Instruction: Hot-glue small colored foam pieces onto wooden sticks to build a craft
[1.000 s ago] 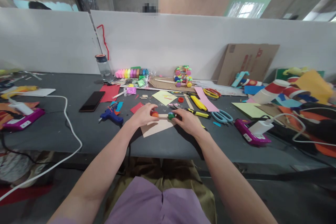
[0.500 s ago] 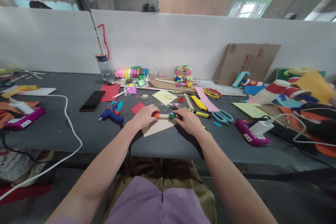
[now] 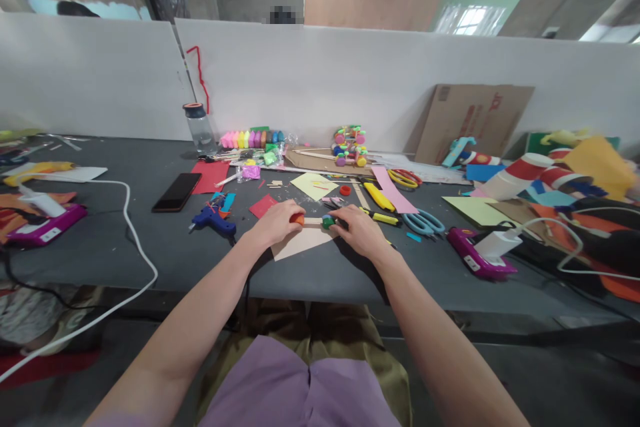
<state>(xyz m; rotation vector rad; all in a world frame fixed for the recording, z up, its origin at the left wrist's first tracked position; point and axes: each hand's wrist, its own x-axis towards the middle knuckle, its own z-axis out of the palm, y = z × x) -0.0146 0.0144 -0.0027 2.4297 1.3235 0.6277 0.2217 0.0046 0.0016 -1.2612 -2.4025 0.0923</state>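
Note:
Low over a pale sheet of paper, my two hands hold the ends of a small craft piece with a light wooden strip across its middle. My left hand is closed on its orange end, which looks like clay. The fingers of my right hand are closed at the green and blue end. Much of both ends is covered by my fingers. A red paper piece lies just beyond my left hand, and a yellow cutter lies beside my right hand.
A blue glue gun and a phone lie to the left. Blue-handled scissors and a purple power strip are on the right. Behind stand a water bottle, colourful clay and a wheeled model.

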